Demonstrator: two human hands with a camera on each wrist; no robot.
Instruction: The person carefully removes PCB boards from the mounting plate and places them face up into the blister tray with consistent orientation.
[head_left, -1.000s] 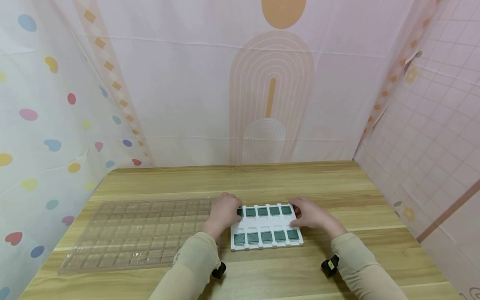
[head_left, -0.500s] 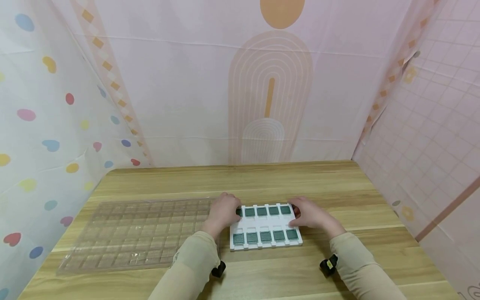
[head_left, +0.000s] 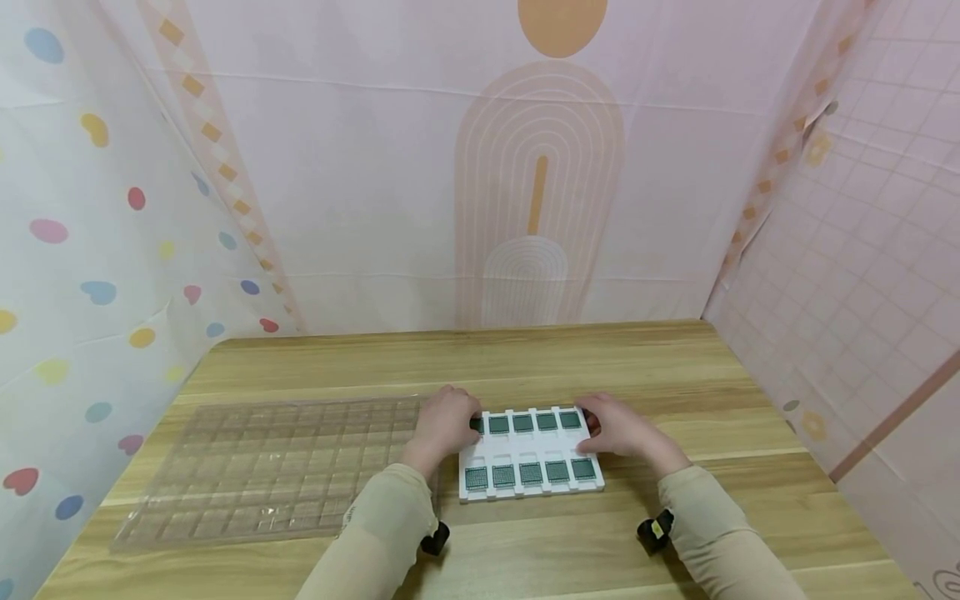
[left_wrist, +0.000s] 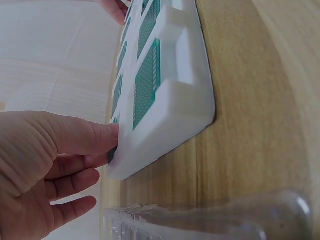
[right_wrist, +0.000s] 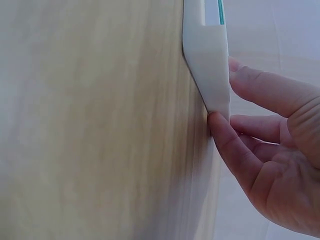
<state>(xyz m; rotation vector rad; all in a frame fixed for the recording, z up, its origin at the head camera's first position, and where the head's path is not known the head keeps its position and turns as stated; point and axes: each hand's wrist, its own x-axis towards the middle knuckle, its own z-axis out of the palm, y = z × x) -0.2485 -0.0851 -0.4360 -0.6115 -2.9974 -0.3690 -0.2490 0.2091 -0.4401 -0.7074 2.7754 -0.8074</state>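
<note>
A white foam tray (head_left: 517,450) lies flat on the wooden table in the head view, with green circuit boards (head_left: 530,473) set in two rows of slots. My left hand (head_left: 446,422) grips its left end near the far corner, the thumb on top beside a board. In the left wrist view that thumb (left_wrist: 95,137) presses the tray's end, and the other fingers curve behind it. At the right end my right hand (head_left: 618,427) holds the tray between thumb and fingers. One fingertip (right_wrist: 216,120) touches the tray's lower edge in the right wrist view.
A clear plastic tray (head_left: 262,471) with many square compartments lies to the left, partly behind my left hand and forearm. The wooden table (head_left: 555,550) runs back to a patterned cloth (head_left: 375,208). Cloth also hangs at both sides.
</note>
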